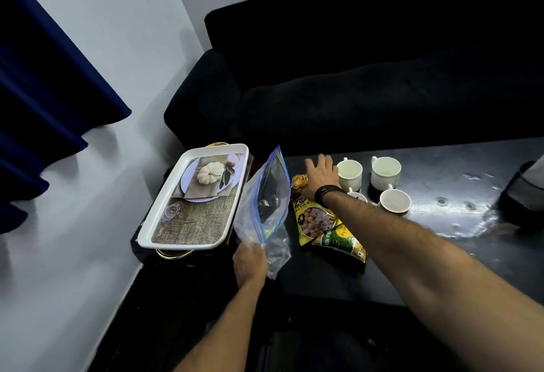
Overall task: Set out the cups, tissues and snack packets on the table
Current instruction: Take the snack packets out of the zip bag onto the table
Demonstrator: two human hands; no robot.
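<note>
Snack packets (325, 221) lie flat near table's (441, 254) left edge, long axis running from near side toward far edge, overlapping in row; third packet (299, 181) at far end, partly under right hand (321, 176). Right hand spread, fingers straight, over that packet, fingertips toward far edge, beside nearest white cup (349, 174). Four cups clustered right of packets. Left hand (250, 264) pinches bottom corner of clear zip bag (266, 204), bag upright, off table's left edge, beside white tray (194, 198).
</note>
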